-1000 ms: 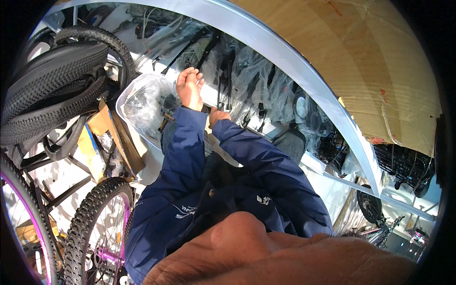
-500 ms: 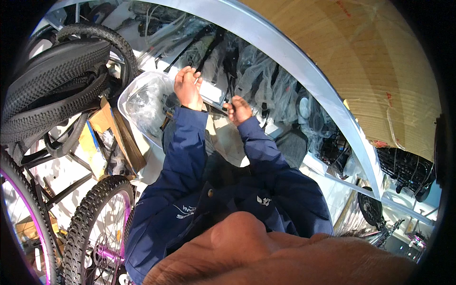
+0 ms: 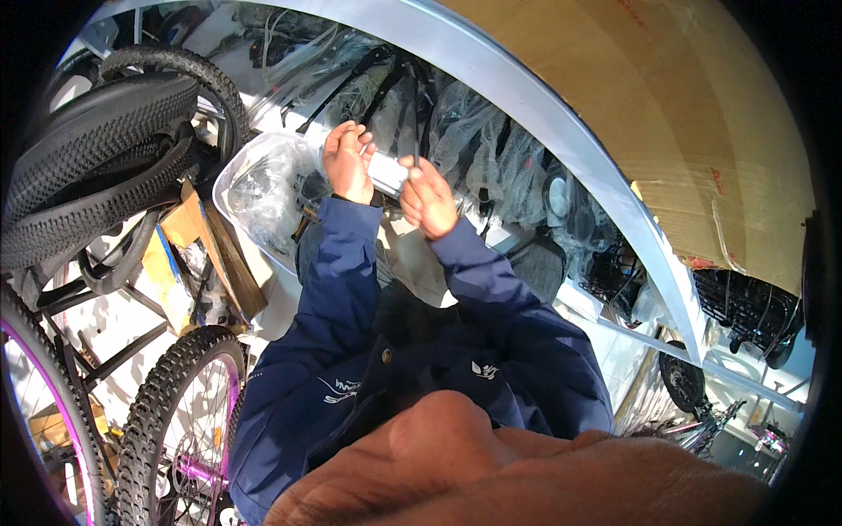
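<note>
My left hand (image 3: 349, 165) is raised before the low shelf, fingers curled in toward the thumb; whatever they grip is hidden or too small to name. Just right of it, my right hand (image 3: 427, 200) is closed, with thumb and fingertips at the lower end of a slim black bar (image 3: 420, 114). That bar stands among black parts in clear plastic wrap (image 3: 456, 131). Behind and between the hands shows a white box-like piece (image 3: 388, 172). Left of my left hand is a whitish bin (image 3: 230, 188) full of crumpled clear plastic (image 3: 267, 197).
Black bicycle tires (image 3: 96, 158) are heaped at the left, above a wheel with a knobby tire (image 3: 145, 421) and purple hub. An opened cardboard box (image 3: 224, 254) leans near the bin. A pale metal shelf edge (image 3: 544, 114) arches overhead, with a large cardboard box (image 3: 702, 131) above it.
My right hand has moved up and left, closer to my left hand, and the slim black bar beside it has shifted. My left hand has hardly moved.
</note>
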Demonstrator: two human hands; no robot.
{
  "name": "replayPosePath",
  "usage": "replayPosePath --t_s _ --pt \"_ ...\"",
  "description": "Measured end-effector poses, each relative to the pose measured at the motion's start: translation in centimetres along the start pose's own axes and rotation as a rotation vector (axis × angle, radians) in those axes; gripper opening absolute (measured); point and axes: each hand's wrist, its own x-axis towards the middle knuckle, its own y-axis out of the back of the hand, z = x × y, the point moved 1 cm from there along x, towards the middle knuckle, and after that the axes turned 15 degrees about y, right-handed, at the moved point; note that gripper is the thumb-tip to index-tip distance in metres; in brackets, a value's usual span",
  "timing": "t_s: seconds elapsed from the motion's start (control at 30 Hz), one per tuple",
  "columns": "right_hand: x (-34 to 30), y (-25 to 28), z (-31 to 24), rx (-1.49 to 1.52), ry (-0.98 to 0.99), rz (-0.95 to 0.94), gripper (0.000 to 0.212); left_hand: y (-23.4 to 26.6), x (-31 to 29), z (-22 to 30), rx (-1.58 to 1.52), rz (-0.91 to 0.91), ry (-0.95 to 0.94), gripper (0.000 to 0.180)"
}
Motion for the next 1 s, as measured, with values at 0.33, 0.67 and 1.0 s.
replayPosePath --t_s 0.33,0.67,1.0 --pt "15.3 -0.1 12.9 -0.897 0.153 -0.068 0.046 -0.5 -1.3 1.2 -0.066 0.058 -0.202 0.013" --pt "8.2 10.1 10.5 -1.732 0.126 0.06 0.05 1.4 0.8 0.0 0.209 0.133 -0.333 0.015" --pt "7.4 11.8 11.1 -1.718 -0.182 0.025 0.071 -0.1 -0.4 0.4 -0.076 0.047 -0.039 0.015"
